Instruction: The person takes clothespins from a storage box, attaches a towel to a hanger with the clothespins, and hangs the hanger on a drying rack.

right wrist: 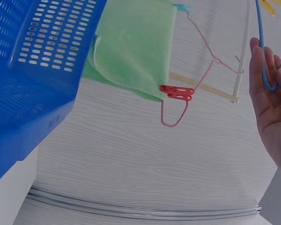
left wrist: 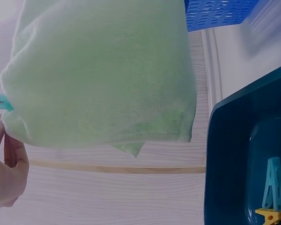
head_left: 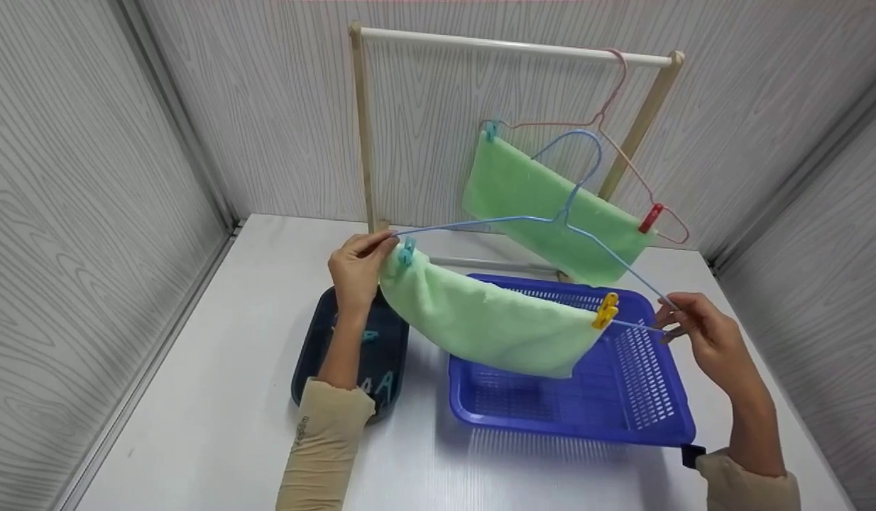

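Observation:
A blue clothes hanger (head_left: pixel 480 223) is held up between both hands, its hook at the top. Folded over its lower bar is a light green cloth (head_left: pixel 502 326), fixed by a teal clothespin (head_left: pixel 407 253) at the left and a yellow clothespin (head_left: pixel 605 311) at the right. My left hand (head_left: pixel 356 273) pinches the hanger's left end, beside the teal pin. At the other end, my right hand (head_left: pixel 711 333) holds the rounded corner; the right wrist view shows that blue loop (right wrist: pixel 263 70) between thumb and fingers. The hanger tilts down to the right.
Behind, a pink hanger (head_left: pixel 551 124) with another green cloth (head_left: pixel 551 206) hangs on the white rail (head_left: pixel 509 46) of a wooden-sided rack. Below the held cloth stands a blue basket (head_left: pixel 573 429). A dark tub (head_left: pixel 299 355) with several clothespins lies under the left forearm.

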{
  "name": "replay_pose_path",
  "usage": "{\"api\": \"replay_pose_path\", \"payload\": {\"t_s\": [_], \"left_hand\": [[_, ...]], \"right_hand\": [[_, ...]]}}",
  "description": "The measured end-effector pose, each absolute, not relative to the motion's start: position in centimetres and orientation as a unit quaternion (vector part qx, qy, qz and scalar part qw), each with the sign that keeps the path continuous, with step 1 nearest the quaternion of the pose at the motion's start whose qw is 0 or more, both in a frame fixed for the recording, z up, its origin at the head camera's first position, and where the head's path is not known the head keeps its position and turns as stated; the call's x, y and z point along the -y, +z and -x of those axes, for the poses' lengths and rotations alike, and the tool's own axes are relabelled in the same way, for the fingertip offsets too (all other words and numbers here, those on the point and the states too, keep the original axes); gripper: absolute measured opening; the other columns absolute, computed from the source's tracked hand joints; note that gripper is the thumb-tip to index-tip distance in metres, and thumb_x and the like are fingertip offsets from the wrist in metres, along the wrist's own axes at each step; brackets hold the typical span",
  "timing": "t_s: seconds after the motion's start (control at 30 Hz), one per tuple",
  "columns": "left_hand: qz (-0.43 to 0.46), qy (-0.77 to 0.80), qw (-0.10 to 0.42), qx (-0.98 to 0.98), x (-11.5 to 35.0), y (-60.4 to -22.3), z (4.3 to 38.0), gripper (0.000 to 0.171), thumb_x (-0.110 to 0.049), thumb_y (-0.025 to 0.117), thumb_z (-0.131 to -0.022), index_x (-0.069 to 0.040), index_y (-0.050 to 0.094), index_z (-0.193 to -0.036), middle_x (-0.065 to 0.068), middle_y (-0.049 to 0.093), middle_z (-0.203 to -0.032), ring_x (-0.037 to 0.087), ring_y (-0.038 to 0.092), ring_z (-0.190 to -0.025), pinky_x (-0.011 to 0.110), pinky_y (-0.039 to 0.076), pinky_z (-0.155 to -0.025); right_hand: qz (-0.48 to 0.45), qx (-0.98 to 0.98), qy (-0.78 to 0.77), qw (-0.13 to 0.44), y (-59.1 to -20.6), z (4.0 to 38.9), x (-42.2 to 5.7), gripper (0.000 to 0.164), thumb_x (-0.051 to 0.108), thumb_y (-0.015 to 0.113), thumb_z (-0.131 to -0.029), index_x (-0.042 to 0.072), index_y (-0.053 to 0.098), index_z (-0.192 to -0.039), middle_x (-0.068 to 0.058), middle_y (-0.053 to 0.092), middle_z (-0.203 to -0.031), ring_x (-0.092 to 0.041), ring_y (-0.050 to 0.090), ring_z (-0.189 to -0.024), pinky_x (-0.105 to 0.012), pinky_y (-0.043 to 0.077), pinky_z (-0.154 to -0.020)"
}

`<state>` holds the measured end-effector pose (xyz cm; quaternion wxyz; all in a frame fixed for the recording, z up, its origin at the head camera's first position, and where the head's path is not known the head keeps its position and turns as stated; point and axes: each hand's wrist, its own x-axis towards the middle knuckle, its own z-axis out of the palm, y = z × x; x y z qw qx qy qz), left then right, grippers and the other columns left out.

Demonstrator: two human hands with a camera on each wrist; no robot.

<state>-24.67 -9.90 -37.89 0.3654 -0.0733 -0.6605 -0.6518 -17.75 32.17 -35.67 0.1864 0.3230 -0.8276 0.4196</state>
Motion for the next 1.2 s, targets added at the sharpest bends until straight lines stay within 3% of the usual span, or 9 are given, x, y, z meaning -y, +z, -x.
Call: {"api": "replay_pose_path", "payload": {"t_s": [0.2,0.37,0.57,0.93,1.1,1.2], "left_hand": [[0.052,-0.660,0.364,0.656,10.0,-38.1,25.1,0.013,0.000,0.071,-0.078,0.007,0.071,-0.089,0.016,0.067,-0.085,0.018,0.063,-0.077,0.024,0.050,-0.069],[0.034,-0.656,0.359,0.663,10.4,-39.1,26.4,0.013,-0.004,0.071,-0.079,0.002,0.072,-0.090,0.012,0.067,-0.084,0.020,0.064,-0.078,0.025,0.050,-0.070],[0.014,-0.645,0.353,0.678,10.2,-38.7,26.1,0.014,0.000,0.069,-0.079,0.008,0.070,-0.091,0.019,0.066,-0.085,0.029,0.062,-0.081,0.021,0.048,-0.069],[-0.019,-0.680,0.333,0.653,10.5,-40.7,28.7,0.017,-0.014,0.072,-0.080,-0.001,0.072,-0.091,0.007,0.068,-0.084,0.017,0.060,-0.078,0.025,0.047,-0.068],[-0.035,-0.732,0.306,0.608,10.0,-40.6,29.6,0.015,-0.010,0.071,-0.081,0.002,0.071,-0.091,0.009,0.065,-0.084,0.018,0.059,-0.079,0.027,0.049,-0.070],[-0.051,-0.757,0.287,0.585,9.7,-40.3,30.4,0.016,-0.007,0.071,-0.081,0.004,0.070,-0.091,0.010,0.065,-0.084,0.018,0.059,-0.078,0.026,0.050,-0.070]], "right_hand": [[-0.344,0.814,0.435,0.173,-36.8,18.8,-33.2,0.033,-0.030,0.031,-0.084,-0.020,0.046,-0.112,-0.016,0.057,-0.090,-0.013,0.062,-0.080,-0.022,0.052,-0.061],[-0.350,0.807,0.450,0.155,-37.1,19.0,-33.5,0.034,-0.030,0.029,-0.084,-0.021,0.044,-0.113,-0.022,0.056,-0.091,-0.012,0.063,-0.084,-0.023,0.052,-0.063],[-0.336,0.789,0.496,0.140,-37.6,19.2,-33.9,0.029,-0.025,0.032,-0.087,-0.021,0.045,-0.113,-0.022,0.057,-0.090,-0.014,0.064,-0.085,-0.024,0.052,-0.066],[-0.311,0.780,0.519,0.161,-38.0,19.6,-33.7,0.025,-0.019,0.037,-0.090,-0.020,0.048,-0.113,-0.017,0.062,-0.093,-0.019,0.066,-0.080,-0.026,0.052,-0.065],[-0.295,0.756,0.562,0.161,-38.1,19.9,-33.2,0.026,-0.021,0.037,-0.089,-0.022,0.047,-0.113,-0.012,0.064,-0.094,-0.018,0.066,-0.078,-0.025,0.052,-0.063],[-0.286,0.748,0.574,0.172,-37.7,20.1,-32.8,0.026,-0.021,0.037,-0.089,-0.023,0.048,-0.112,-0.015,0.064,-0.093,-0.018,0.067,-0.076,-0.025,0.052,-0.063]]}}
